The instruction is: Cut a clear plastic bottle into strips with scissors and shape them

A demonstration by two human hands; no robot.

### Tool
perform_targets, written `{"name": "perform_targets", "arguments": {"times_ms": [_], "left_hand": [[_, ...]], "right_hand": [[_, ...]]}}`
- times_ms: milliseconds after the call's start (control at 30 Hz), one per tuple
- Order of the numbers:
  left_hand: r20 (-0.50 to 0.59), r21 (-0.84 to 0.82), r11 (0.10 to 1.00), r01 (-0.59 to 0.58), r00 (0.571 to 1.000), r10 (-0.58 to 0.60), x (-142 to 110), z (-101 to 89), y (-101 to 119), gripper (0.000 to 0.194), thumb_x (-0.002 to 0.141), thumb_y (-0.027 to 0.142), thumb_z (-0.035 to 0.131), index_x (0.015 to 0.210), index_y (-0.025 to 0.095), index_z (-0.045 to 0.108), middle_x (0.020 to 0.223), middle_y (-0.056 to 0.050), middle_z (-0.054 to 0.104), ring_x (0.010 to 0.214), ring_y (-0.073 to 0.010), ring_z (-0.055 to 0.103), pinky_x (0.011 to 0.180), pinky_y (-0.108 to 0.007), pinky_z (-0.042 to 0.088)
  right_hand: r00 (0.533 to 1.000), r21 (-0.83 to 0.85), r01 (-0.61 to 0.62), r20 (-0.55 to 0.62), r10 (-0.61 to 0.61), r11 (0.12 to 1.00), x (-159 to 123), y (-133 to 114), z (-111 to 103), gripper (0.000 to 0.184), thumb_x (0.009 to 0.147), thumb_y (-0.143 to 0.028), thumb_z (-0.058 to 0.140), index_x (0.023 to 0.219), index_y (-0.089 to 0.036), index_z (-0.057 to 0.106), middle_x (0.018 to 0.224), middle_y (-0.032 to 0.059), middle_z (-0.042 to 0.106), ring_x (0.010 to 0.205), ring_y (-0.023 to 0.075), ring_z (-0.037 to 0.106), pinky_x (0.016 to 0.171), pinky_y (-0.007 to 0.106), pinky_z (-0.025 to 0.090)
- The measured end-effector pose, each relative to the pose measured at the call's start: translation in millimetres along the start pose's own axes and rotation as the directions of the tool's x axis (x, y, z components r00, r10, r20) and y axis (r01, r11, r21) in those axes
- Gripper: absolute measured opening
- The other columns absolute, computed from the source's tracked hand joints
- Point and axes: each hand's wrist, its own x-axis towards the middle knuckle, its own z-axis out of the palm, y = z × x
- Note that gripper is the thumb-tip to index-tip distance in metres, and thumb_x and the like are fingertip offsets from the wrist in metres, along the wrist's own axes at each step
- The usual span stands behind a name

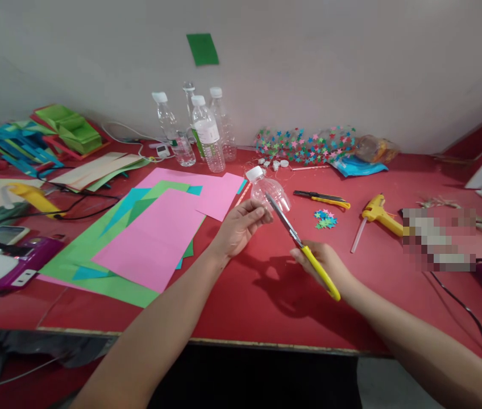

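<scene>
My right hand (330,262) grips a pair of scissors (318,271) by its yellow handle, with the metal blades slanting up and left. Close to the blade tips, my left hand (241,228) is closed in a pinch; what it holds, if anything, is too small or see-through to make out. Just behind both hands is the cut-off top of a clear plastic bottle (275,196) with a white cap, partly hidden by the blades and my left fingers. To the right lie a yellow-and-black box cutter (324,199) and a little pile of coloured paper stars (325,219).
Pink paper sheets (156,241) overlap green and blue ones on the left. Several plastic bottles (207,136) stand by the wall, beside a star-covered clear bottle (304,145). A yellow glue gun (381,215) lies right. Cords run near purple power strips (32,258) at both sides.
</scene>
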Motion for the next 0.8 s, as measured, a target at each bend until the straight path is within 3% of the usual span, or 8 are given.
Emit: {"name": "perform_targets", "arguments": {"times_ms": [233, 433, 800], "left_hand": [[0.017, 0.008, 1.000, -0.019, 1.000, 0.019, -1.4, 1.5, 2.3, 0.024, 0.068, 0.028, 0.083, 0.078, 0.015, 0.066, 0.070, -0.001, 0.067, 0.069, -0.0098, 0.062, 0.075, -0.024, 0.049], [0.049, 0.102, 0.995, -0.024, 0.999, 0.019, -0.7, -2.0, 3.3, 0.021, 0.071, 0.027, 0.081, 0.079, 0.015, 0.066, 0.073, -0.001, 0.066, 0.071, -0.0101, 0.061, 0.077, -0.024, 0.047], [0.072, 0.106, 0.993, -0.047, 0.997, 0.040, -0.1, -3.5, -0.3, 0.019, 0.073, 0.027, 0.079, 0.081, 0.016, 0.065, 0.073, 0.001, 0.066, 0.071, -0.0090, 0.062, 0.077, -0.023, 0.047]], "right_hand": [[0.999, -0.036, -0.031, -0.007, 0.031, 0.999, 0.2, -0.5, -0.4, 0.054, 0.080, -0.071, 0.045, 0.058, -0.023, 0.034, 0.055, -0.0056, 0.027, 0.051, 0.0090, 0.026, 0.047, 0.025, 0.022], [0.999, -0.065, -0.023, 0.027, 0.025, 0.998, -0.6, 0.6, -3.6, 0.052, 0.082, -0.069, 0.045, 0.060, -0.023, 0.036, 0.055, -0.0044, 0.034, 0.052, 0.0101, 0.030, 0.049, 0.025, 0.026], [0.999, -0.003, -0.033, -0.016, 0.033, 0.999, -2.8, -0.5, 2.3, 0.054, 0.080, -0.069, 0.045, 0.057, -0.023, 0.033, 0.055, -0.0055, 0.028, 0.051, 0.0084, 0.026, 0.046, 0.023, 0.021]]}}
